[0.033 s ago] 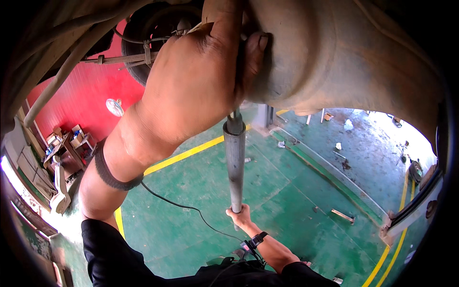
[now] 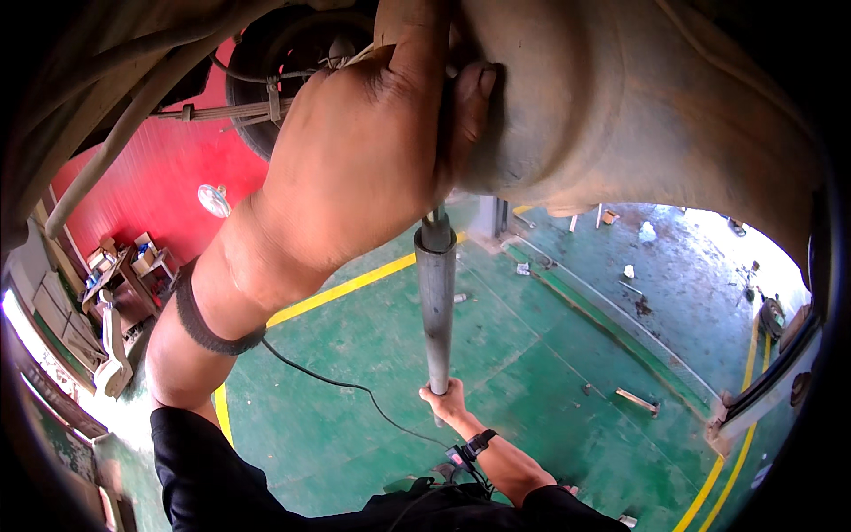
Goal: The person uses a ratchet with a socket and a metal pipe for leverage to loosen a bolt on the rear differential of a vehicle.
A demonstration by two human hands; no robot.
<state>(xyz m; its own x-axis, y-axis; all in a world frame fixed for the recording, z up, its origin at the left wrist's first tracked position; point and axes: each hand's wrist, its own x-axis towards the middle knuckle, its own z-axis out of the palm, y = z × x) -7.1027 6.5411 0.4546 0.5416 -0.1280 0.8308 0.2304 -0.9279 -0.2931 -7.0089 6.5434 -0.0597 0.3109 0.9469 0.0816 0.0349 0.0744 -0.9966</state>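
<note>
My left hand point(image 2: 363, 151) is raised large in the upper middle, fingers curled and thumb bent against a brown, rounded metal housing point(image 2: 612, 97) under a vehicle. What its fingers grip is hidden. From beneath this hand a thinner metal rod point(image 2: 435, 232) comes out and enters the top end of a long grey metal pipe point(image 2: 436, 306). Lower down, my right hand point(image 2: 450, 403) is wrapped around the pipe's bottom part. The pipe hangs nearly upright between both hands.
A tyre point(image 2: 257, 80) and leaf springs point(image 2: 222, 111) show at the upper left, beside a slanting tube point(image 2: 111, 146). A hammer point(image 2: 638, 401) lies on the green floor at the right. A black cable point(image 2: 363, 387) runs between my arms. A cluttered bench point(image 2: 133, 288) stands far left.
</note>
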